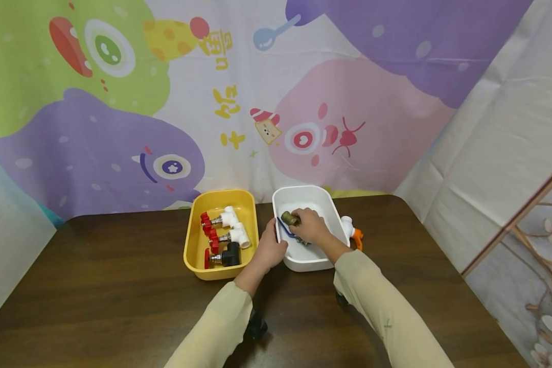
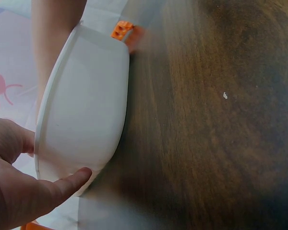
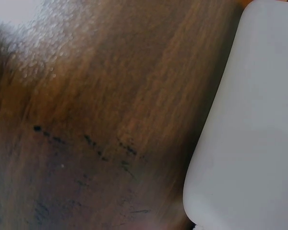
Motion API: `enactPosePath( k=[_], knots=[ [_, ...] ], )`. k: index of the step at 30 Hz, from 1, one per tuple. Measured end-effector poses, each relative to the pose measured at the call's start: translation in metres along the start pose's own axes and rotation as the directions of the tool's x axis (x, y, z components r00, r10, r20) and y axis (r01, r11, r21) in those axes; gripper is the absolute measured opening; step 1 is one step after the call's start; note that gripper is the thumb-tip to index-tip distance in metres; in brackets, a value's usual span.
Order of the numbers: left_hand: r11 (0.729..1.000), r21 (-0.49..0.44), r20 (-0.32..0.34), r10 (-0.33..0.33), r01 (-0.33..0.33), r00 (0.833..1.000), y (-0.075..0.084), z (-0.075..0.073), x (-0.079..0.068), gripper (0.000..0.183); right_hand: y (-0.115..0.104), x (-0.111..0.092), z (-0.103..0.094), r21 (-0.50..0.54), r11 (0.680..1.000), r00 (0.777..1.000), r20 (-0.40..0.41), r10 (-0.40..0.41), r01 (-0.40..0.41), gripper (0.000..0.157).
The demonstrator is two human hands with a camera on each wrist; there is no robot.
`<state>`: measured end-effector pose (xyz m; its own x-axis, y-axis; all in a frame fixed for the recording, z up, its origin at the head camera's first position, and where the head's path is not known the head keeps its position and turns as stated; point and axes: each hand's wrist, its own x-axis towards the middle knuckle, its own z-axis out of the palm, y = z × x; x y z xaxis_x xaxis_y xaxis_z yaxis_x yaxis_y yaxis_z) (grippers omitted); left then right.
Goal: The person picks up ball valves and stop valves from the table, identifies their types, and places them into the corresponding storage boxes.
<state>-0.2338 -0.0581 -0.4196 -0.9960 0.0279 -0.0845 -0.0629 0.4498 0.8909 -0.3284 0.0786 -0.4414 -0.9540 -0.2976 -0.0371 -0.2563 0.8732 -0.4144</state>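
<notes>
A white plastic tub [image 1: 299,265] stands on the table, its near-left wall between the thumb and fingers of my left hand [image 1: 270,248]. The left wrist view shows that thumb lying along the outside of the tub [image 2: 86,100]. Inside the tub my right hand [image 1: 312,225] holds a brass-coloured valve or pipe fitting [image 1: 290,219] by its right end. Just below it show a blue lever handle [image 1: 284,227] and some silvery metal, partly covered by the hand; whether they join the brass piece I cannot tell. Only the tub's outer wall [image 3: 249,124] appears in the right wrist view.
Left of the white tub, a yellow tub [image 1: 188,245] holds two white valves [image 1: 237,235] and a black valve [image 1: 231,254], all with red handles. A white tap with an orange handle [image 1: 358,237] lies against the white tub's right side. A printed cloth [image 1: 239,168] hangs behind the table.
</notes>
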Motion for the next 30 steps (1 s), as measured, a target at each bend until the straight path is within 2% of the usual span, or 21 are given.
enactPosePath(
  k=[4, 10, 16, 24, 30],
  knots=[
    [1.000, -0.001, -0.001, -0.001, 0.001, 1.000, -0.001, 0.000, 0.000, 0.068, -0.001, -0.002, -0.001, -0.030, 1.000, 1.000, -0.012, -0.003, 0.003, 0.048],
    [1.000, 0.002, -0.007, -0.006, 0.006, 1.000, -0.001, 0.001, 0.000, 0.068, -0.002, -0.004, -0.004, -0.019, 1.000, 1.000, -0.028, -0.007, 0.007, 0.048],
    [1.000, 0.006, -0.012, 0.002, -0.002, 1.000, -0.002, 0.001, 0.001, 0.068, -0.003, -0.006, -0.009, -0.027, 0.999, 0.996, -0.081, -0.035, 0.033, 0.047],
    [1.000, 0.009, -0.021, 0.013, -0.013, 1.000, 0.000, 0.001, -0.002, 0.068, -0.008, -0.012, -0.023, 0.016, 0.998, 0.990, -0.125, -0.063, 0.065, 0.047],
    [1.000, 0.012, -0.013, 0.004, -0.004, 1.000, -0.001, 0.001, -0.001, 0.067, -0.011, -0.015, -0.036, 0.000, 0.995, 0.985, -0.140, -0.096, 0.097, 0.045]
  ],
)
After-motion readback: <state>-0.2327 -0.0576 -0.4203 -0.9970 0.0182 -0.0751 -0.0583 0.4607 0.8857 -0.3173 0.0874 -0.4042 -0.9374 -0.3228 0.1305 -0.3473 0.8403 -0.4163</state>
